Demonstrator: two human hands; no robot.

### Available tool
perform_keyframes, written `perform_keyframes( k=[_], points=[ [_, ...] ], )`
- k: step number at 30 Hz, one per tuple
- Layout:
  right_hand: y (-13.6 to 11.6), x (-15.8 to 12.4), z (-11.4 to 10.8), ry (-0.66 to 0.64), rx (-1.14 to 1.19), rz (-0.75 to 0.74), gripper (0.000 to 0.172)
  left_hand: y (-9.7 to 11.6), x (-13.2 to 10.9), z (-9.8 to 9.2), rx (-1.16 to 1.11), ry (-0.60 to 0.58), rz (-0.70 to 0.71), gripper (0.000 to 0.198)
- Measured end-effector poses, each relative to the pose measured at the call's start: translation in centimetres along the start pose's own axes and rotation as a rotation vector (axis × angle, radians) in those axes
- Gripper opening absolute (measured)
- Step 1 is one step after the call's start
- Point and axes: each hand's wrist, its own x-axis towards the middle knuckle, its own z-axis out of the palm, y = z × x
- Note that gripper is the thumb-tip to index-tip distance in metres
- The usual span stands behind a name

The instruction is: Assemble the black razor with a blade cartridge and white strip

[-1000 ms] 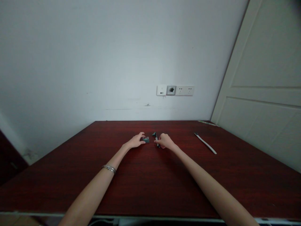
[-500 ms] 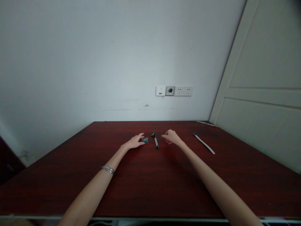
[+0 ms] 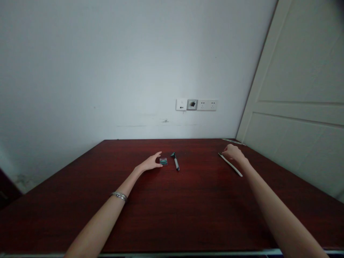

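On the reddish-brown tabletop, a small clear-topped case (image 3: 163, 162) with a green and red inside lies at the fingers of my left hand (image 3: 151, 162). The thumb and fingers are spread on either side of its left edge. Just right of the case rests a razor (image 3: 176, 163) with a grey and black handle, its head pointing away from me. My right hand (image 3: 233, 153) is beside the dark far end of a slim white stick (image 3: 232, 166), fingers curled together. Its fingertips are partly hidden, and whatever they hold cannot be made out.
The table (image 3: 172, 215) meets a white wall (image 3: 134, 71) carrying a row of sockets (image 3: 206, 105). At the right stands a pale panelled door (image 3: 295, 89). A thin strip (image 3: 233, 142) lies at the far right corner of the table.
My right hand has moved right, from beside the razor to the far end of the white stick. My left hand stays open by the case. The view has shifted slightly.
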Motion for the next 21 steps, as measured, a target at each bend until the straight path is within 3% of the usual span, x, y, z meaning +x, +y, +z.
perform_keyframes(
  k=[4,7,21],
  points=[
    [2.4,-0.1,0.3,-0.171,0.051,0.073,0.012,-0.3,0.0,-0.1,-0.043,0.01,-0.027,0.086],
    [3.2,-0.5,0.8,-0.212,0.11,0.118,0.011,-0.5,0.0,-0.1,-0.046,0.023,-0.038,0.084],
    [2.7,-1.2,1.9,-0.133,0.089,0.127,0.012,-1.0,0.2,0.0,-0.024,0.043,-0.042,0.075]
  ],
)
